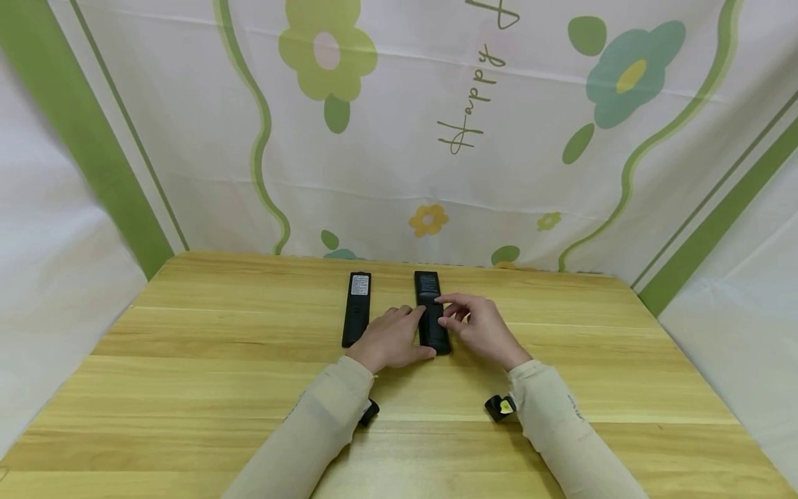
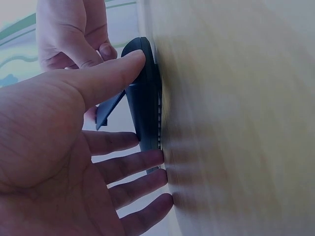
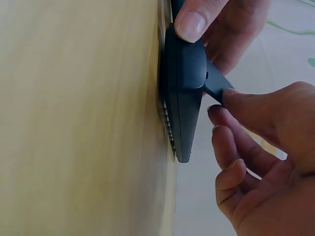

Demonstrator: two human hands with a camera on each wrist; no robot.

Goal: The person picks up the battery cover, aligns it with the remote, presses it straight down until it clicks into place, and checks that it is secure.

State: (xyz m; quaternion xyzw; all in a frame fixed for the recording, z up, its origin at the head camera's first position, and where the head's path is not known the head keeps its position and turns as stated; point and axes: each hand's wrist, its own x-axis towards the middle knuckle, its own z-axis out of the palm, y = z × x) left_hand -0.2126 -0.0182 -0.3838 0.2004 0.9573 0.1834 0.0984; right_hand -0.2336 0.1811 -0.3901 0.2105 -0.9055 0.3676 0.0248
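A black remote control [image 1: 441,341] lies face down on the table, its buttons towards the wood. My left hand [image 1: 389,339] steadies it: the thumb presses on its near end, and the outstretched fingers touch its left side and the tabletop. From the right, my right hand [image 1: 483,329] pinches the battery cover [image 3: 220,87] between thumb and index finger. That cover stands tilted up from the remote's back, one edge still against it. The inside of the battery compartment is hidden in the wrist views and unclear in the head view.
Left of the hands lies a second black remote control [image 1: 357,322], back up, with a white label. Small black pieces show beside each sleeve, the right one [image 1: 497,409] with a yellow mark. Behind the wooden table [image 1: 218,333] hangs a flowered cloth [image 1: 386,166].
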